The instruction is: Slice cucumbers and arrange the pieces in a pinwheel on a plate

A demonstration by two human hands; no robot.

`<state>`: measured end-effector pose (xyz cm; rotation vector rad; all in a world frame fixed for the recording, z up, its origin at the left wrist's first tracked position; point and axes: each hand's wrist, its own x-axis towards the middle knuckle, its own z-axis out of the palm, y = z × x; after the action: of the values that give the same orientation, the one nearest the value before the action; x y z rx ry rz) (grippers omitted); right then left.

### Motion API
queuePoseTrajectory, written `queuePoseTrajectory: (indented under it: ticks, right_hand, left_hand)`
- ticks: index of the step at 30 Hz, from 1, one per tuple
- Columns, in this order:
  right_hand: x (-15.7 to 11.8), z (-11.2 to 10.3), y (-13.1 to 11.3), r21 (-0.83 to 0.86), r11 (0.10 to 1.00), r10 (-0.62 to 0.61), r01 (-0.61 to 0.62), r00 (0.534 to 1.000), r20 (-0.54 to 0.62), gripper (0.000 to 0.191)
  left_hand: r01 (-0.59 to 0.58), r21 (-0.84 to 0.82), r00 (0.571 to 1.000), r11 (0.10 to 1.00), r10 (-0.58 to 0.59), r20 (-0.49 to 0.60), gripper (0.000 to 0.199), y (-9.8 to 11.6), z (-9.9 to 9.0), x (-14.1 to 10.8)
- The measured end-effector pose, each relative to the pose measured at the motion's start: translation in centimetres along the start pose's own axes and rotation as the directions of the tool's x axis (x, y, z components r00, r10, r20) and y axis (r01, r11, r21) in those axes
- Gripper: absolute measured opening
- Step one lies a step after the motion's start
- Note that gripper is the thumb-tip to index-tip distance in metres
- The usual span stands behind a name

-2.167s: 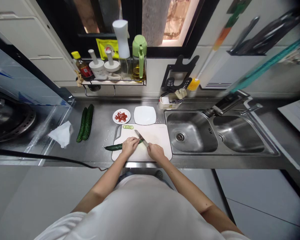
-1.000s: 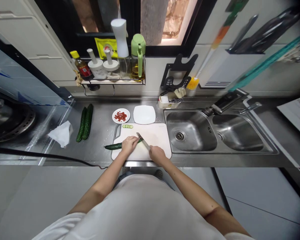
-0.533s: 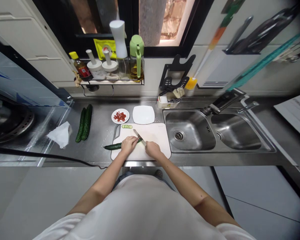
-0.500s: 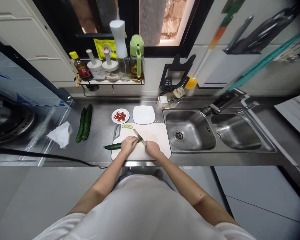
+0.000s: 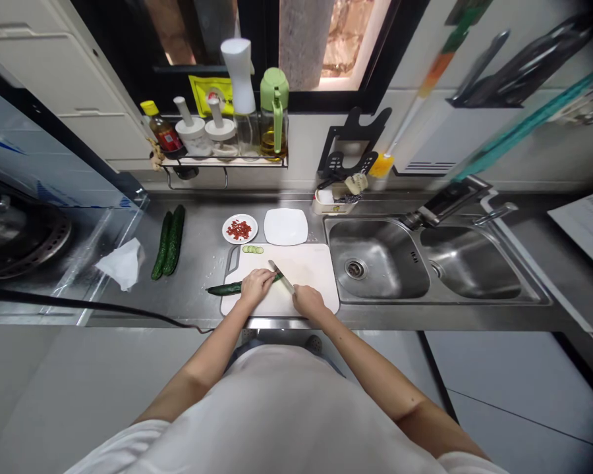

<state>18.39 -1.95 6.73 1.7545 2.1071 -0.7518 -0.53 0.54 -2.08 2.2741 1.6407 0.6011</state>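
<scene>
A knife (image 5: 282, 276) is gripped by its handle in the right hand (image 5: 308, 301); a cucumber (image 5: 225, 289) is pinned to the cutting board (image 5: 313, 270) under the left hand (image 5: 257, 288), its end hanging past the board's left edge. Bare board is left beyond the knife. The board is bordered by a sink (image 5: 380, 260) at right, two plates (image 5: 286, 227) (image 5: 240, 229) behind.

Chopping board (image 5: 316, 270): white, flat.
Cucumber (image 5: 225, 289): dark green, middle hidden — lies crosswise, left end past board edge.
Knife (image 5: 285, 280): metal blade, slanted at cucumber's right end.
Cucumber slices (image 5: 253, 249): pale green — row, board's upper left.
</scene>
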Motion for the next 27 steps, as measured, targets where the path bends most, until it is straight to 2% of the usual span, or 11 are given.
queuePoseTrajectory:
  ticks: [15, 27]
  right_hand:
    - [2.9, -0.4, -1.8, 0.019, 0.999, -0.025, 0.027, 0.998, -0.059, 0.034]
    - [0.6, 0.8, -0.1, -0.011, 1.000, 0.010, -0.010, 1.000, -0.003, 0.032]
  left_hand:
    - [0.003, 0.003, 1.000, 1.000, -0.003, 0.007, 0.025, 0.0, 0.0, 0.0]
    - [0.016, -0.002, 1.000, 1.000, -0.016, -0.006, 0.024, 0.1, 0.0, 0.0]
